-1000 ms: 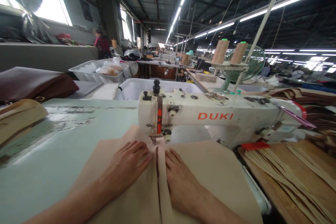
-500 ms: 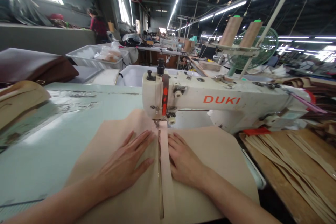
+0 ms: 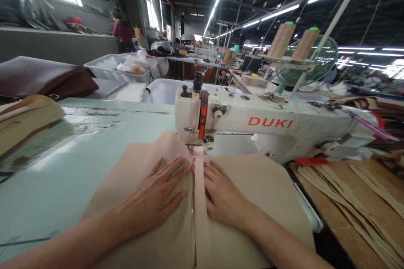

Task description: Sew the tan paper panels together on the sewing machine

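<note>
A large beige sheet (image 3: 252, 180), leather-like, lies under the head of a white sewing machine (image 3: 233, 113). Along its middle runs a lengthwise slit, and beside that a narrow beige strip (image 3: 201, 210) leads up to the presser foot (image 3: 190, 149). My left hand (image 3: 154, 193) rests flat on the sheet left of the slit, fingers spread, their tips close to the foot. On the strip's other side, my right hand (image 3: 225, 195) has its fingers together at the strip's edge. One fingertip shows past the strip's left side, so the strip passes over it.
Beige strips (image 3: 344, 206) lie on a brown board (image 3: 303, 185) at right. Folded brown material (image 3: 47, 77) and beige pieces (image 3: 28, 117) sit on the left. Behind stand white bins (image 3: 120, 67), thread cones (image 3: 280, 40) and a green fan (image 3: 322, 59). A person (image 3: 122, 31) stands far back.
The slit beside the strip looks narrower now. Both hands keep nearly the same places by the presser foot. The whole view has shifted slightly.
</note>
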`<action>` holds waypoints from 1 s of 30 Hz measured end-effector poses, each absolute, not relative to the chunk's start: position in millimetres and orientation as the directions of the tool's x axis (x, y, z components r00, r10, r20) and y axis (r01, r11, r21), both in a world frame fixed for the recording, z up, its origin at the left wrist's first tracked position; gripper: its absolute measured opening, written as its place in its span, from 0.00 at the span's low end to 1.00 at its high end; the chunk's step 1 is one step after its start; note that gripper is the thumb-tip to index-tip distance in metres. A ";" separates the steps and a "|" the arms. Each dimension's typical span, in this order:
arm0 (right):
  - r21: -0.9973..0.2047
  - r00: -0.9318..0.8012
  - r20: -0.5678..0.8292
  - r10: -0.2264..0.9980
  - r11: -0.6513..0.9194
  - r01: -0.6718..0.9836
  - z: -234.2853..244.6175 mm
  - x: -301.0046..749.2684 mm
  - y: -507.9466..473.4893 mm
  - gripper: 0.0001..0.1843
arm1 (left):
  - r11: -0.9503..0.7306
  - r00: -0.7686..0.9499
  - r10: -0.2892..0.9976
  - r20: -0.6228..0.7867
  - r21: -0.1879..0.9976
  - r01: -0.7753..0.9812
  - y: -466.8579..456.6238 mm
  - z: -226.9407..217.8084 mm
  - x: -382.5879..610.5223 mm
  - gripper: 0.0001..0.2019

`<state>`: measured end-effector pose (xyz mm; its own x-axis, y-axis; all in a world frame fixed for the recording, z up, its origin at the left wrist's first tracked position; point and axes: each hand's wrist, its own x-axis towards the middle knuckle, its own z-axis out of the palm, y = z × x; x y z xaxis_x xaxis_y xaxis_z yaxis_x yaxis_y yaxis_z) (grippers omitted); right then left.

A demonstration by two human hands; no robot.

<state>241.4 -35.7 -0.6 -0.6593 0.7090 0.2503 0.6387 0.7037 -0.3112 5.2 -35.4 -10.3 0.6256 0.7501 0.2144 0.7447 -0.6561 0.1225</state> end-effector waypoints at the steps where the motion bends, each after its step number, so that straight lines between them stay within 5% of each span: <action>1: -0.312 -0.659 0.253 0.709 0.704 0.638 0.4 242.2 -34.0 0.24 | -0.656 0.625 0.750 0.217 0.120 0.746 -35.3 -8.9 6.4 0.29; 6: -0.273 -0.634 0.174 0.754 0.655 0.704 13.6 224.5 -34.6 0.21 | -0.675 0.635 0.726 0.264 0.098 0.732 -34.9 -14.7 7.5 0.29; 11: 0.024 -0.640 0.036 0.767 0.640 0.768 30.5 181.2 -43.1 0.29 | -0.734 0.687 0.606 0.400 -0.051 0.677 -22.2 -45.6 -14.1 0.30; 18: -0.132 -0.327 0.289 0.900 0.376 0.917 48.6 229.0 -28.3 0.11 | -0.705 0.664 0.656 0.359 -0.023 0.709 -23.8 -35.2 0.1 0.31; 23: -0.269 -0.483 0.384 0.787 0.596 0.757 19.6 238.8 -14.8 0.15 | -0.678 0.636 0.713 0.295 0.055 0.733 -31.9 -9.4 12.5 0.27; 30: -0.213 -0.575 0.388 0.721 0.677 0.705 -12.8 230.4 -9.9 0.20 | -0.680 0.640 0.712 0.290 0.056 0.731 -33.9 -13.4 8.5 0.31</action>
